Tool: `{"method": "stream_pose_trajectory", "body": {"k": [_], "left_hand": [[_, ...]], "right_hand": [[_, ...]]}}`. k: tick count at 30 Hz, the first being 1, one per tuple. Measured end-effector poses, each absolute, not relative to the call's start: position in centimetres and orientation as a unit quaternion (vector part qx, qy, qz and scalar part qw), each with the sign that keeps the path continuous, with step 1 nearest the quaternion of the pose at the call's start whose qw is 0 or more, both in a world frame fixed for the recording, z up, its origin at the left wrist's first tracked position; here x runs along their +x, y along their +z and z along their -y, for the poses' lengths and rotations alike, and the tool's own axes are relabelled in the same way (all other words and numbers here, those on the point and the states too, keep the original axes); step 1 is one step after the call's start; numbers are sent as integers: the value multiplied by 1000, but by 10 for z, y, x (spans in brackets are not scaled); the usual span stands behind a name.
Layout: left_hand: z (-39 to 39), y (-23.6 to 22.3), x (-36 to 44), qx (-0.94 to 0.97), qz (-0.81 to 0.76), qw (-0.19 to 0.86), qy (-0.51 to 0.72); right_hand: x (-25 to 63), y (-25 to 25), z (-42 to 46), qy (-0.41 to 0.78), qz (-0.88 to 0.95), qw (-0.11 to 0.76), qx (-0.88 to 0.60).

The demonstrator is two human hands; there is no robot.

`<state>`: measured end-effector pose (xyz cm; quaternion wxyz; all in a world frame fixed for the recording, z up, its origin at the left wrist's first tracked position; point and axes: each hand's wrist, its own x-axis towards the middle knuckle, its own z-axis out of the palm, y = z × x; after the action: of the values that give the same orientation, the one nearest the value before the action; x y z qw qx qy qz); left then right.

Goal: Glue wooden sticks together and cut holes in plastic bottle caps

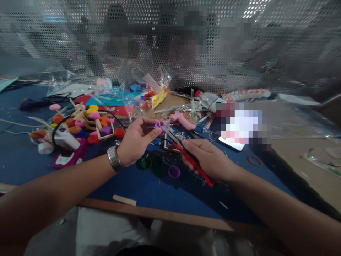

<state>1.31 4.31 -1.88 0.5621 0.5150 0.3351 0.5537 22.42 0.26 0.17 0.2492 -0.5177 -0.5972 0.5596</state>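
Observation:
My left hand [137,139], with a metal watch on its wrist, pinches a small purple bottle cap [160,125] between thumb and fingers. Clear plastic shows at the cap's right edge. My right hand [204,156] is closed round red-handled pliers [195,161], whose narrow metal jaws reach up to that edge. Whether the jaws grip it, I cannot tell. Below the hands lie another purple cap [174,171] and a green cap [146,163]. Just behind them rests a pink glue gun [182,120].
A craft-stick frame with colourful round pieces [99,122] stands at left, near a purple power strip [70,154] with a plugged-in white adapter. A lit phone [234,137] and a plastic bottle [210,101] are at right. Loose sticks [124,200] lie near the table's front edge.

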Motion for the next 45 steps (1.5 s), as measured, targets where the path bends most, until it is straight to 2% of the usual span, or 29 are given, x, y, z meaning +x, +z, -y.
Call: {"method": "stream_pose_trajectory", "body": {"k": [23, 38, 45], "left_hand": [[-45, -21, 13, 516, -358, 540, 560], [-45, -14, 11, 455, -297, 667, 510], [-47, -17, 11, 490, -311, 604, 546]], "right_hand": [[222, 1, -2, 552, 602, 254, -518], [224, 6, -3, 599, 561, 284, -496], [225, 4, -4, 594, 567, 282, -495]]}}
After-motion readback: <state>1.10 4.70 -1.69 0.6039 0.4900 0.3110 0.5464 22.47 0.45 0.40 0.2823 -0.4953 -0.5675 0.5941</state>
